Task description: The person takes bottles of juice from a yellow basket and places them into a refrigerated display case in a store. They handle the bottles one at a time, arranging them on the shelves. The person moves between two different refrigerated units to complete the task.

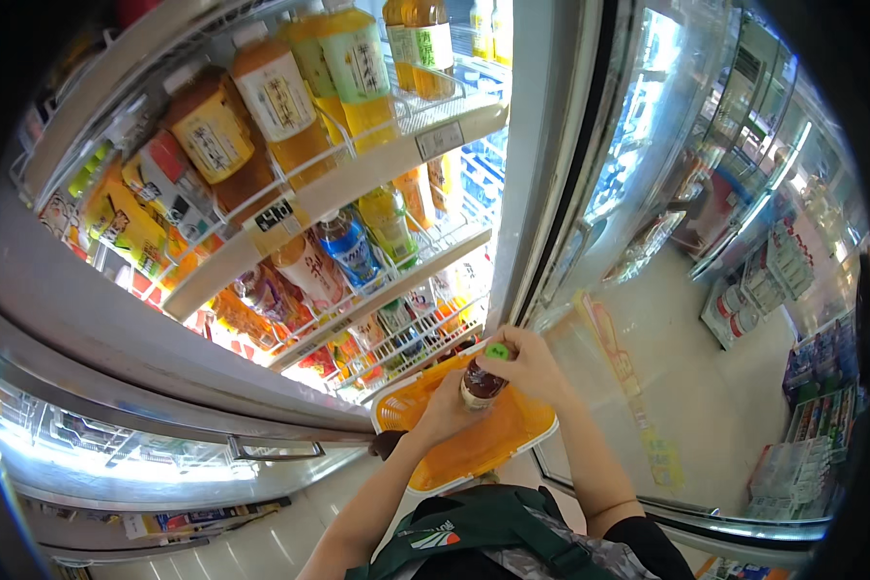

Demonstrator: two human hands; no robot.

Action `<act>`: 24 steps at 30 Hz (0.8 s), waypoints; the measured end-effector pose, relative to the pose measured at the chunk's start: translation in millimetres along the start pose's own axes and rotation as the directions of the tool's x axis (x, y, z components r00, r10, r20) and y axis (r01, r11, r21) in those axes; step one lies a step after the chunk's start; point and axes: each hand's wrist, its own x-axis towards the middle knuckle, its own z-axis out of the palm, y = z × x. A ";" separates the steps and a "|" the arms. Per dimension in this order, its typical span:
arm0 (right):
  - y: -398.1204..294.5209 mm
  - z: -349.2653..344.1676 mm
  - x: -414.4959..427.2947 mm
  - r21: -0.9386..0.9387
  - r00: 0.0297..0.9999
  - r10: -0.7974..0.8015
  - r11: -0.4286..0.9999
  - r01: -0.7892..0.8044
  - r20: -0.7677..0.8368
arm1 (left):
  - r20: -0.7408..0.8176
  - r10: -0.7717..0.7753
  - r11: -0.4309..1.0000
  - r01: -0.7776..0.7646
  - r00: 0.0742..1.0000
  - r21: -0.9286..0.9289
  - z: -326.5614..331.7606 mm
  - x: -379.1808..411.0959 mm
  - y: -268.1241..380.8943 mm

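Note:
Over an orange plastic shopping basket (457,460) I hold a dark brown drink bottle (484,378) with a green cap (496,351). My left hand (446,406) wraps around the lower body of the bottle, where a pale label shows. At the top, my right hand (529,362) has its fingers around the cap and neck. The bottle is tilted, its cap towards the cooler. The basket has a white rim, and no goods show in its visible part; my hands and forearms hide some of it.
Before me, an open drinks cooler has wire-fronted shelves (377,181) of bottled teas and juices. Its glass door (609,406) stands open on the right. A metal door handle (275,451) is at the left. Boxed and bottled goods (768,268) stand on the floor beyond the glass.

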 end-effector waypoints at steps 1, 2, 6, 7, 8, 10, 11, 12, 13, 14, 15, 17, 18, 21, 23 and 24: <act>-20.3 -7.3 6.5 -0.007 0.999 -0.036 0.999 0.036 -0.013 | -0.071 -0.016 1.000 0.015 0.997 -0.019 -5.9 1.8 15.3; -40.8 -14.8 13.5 -0.015 0.997 -0.073 0.997 0.072 -0.027 | -0.136 0.037 0.998 -0.029 0.990 0.059 -12.1 4.8 25.2; -97.8 -27.9 31.9 0.105 0.966 -0.208 0.969 0.225 -0.151 | -0.323 0.151 0.987 -0.163 0.934 -0.011 -43.6 12.9 79.8; -110.6 -28.3 31.4 0.198 0.958 -0.222 0.946 0.257 -0.181 | -0.339 0.122 0.989 -0.142 0.933 -0.035 -50.5 13.8 88.6; -122.1 -27.9 31.7 0.290 0.950 -0.235 0.912 0.289 -0.207 | -0.356 0.092 0.991 -0.121 0.930 -0.059 -57.6 15.2 96.3; -129.2 -31.7 34.9 0.315 0.945 -0.246 0.899 0.305 -0.214 | -0.413 0.068 0.987 -0.120 0.908 -0.102 -67.4 19.2 105.2; -132.8 -30.4 36.5 0.319 0.943 -0.256 0.894 0.314 -0.212 | -0.421 0.075 0.981 -0.142 0.904 -0.130 -75.5 21.6 111.7; -131.6 -34.5 33.7 0.310 0.940 -0.257 0.895 0.319 -0.226 | -0.413 0.087 0.971 -0.170 0.907 -0.170 -76.8 28.6 119.5; -132.6 -35.2 31.0 0.308 0.938 -0.258 0.895 0.322 -0.230 | -0.411 0.093 0.960 -0.191 0.907 -0.206 -81.8 31.5 133.4; -137.2 -36.3 26.1 0.292 0.943 -0.264 0.903 0.316 -0.204 | -0.396 0.101 0.945 -0.213 0.913 -0.250 -87.5 30.0 152.2; -140.8 -34.4 21.5 0.272 0.934 -0.291 0.900 0.341 -0.207 | -0.414 0.128 0.953 -0.227 0.901 -0.199 -91.9 32.7 155.4; -149.1 -32.1 17.0 0.230 0.914 -0.347 0.891 0.391 -0.212 | -0.449 0.184 0.963 -0.251 0.875 -0.095 -101.5 39.3 160.7; -148.0 -35.2 18.4 0.210 0.915 -0.356 0.896 0.391 -0.188 | -0.453 0.192 0.965 -0.252 0.871 -0.074 -104.9 40.6 165.2; -157.8 -33.7 12.7 0.221 0.904 -0.357 0.886 0.408 -0.237 | -0.615 0.428 0.902 -0.265 0.662 0.342 -104.0 38.6 191.6; -164.4 -29.9 10.7 0.216 0.895 -0.342 0.887 0.408 -0.287 | -0.651 0.558 0.815 -0.194 0.514 0.546 -102.8 47.2 196.6; -166.4 -25.5 9.5 0.227 0.883 -0.359 0.873 0.432 -0.301 | -0.649 0.613 0.761 -0.117 0.450 0.638 -104.7 48.6 202.4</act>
